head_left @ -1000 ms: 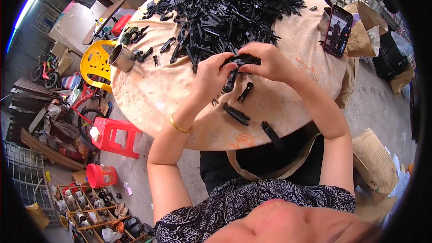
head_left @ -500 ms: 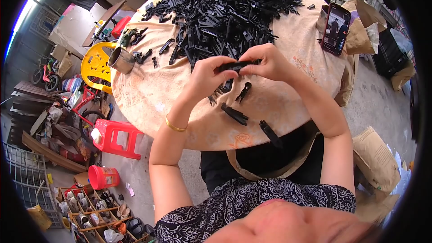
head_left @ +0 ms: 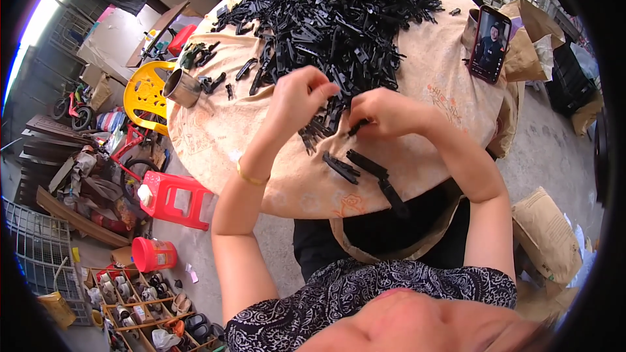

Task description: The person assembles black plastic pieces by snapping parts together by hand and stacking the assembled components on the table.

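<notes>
A large heap of long, narrow black plastic pieces (head_left: 339, 19) covers the far middle of the round table. At the heap's near edge is my left hand (head_left: 298, 104), fingers curled and closed at the tips; whether a piece is in them is hard to make out. To its right my right hand (head_left: 390, 114) is bent down, fingertips closed on a small black plastic piece (head_left: 358, 128) just above the cloth. Nearer to me lie several separate pieces: one black piece (head_left: 341, 167), another (head_left: 367, 163) and a third (head_left: 393, 197) at the table's front edge.
The table wears a peach patterned cloth (head_left: 215, 150). A metal cup (head_left: 182, 88) stands at the left, a propped phone (head_left: 489, 45) at the right. On the floor are a red stool (head_left: 176, 199), a red bucket (head_left: 154, 255) and a brown paper sack (head_left: 546, 234).
My hands have parted; the black piece they held together is out of them. Another piece now lies near the table's front edge. My right hand has come down onto the small piece.
</notes>
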A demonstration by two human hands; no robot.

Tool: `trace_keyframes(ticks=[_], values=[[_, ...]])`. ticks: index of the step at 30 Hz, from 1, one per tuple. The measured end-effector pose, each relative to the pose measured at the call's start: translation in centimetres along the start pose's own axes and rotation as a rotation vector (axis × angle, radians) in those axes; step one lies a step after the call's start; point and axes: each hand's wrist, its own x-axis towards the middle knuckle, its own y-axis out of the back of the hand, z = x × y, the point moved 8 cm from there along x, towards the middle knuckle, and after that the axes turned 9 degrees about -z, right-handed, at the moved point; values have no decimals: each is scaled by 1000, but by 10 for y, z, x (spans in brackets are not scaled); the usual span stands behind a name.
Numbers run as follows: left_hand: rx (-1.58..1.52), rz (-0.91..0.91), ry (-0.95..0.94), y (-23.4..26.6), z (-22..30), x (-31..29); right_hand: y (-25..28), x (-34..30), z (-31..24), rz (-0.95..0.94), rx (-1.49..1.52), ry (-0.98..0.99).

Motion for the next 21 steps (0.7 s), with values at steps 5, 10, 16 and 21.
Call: trace_keyframes(ticks=[5, 10, 16, 21], values=[[386, -156, -301, -31, 9, 15, 48, -25, 46, 438, 685, -214], [570, -217, -150, -42, 24, 7, 56, -36, 68, 656, 883, -274], [445, -278, -7, -43, 10, -9, 53, -33, 68, 746, 871, -244], [262, -97, -13, -22, 1, -3, 42, -27, 71, 712, 855, -254]])
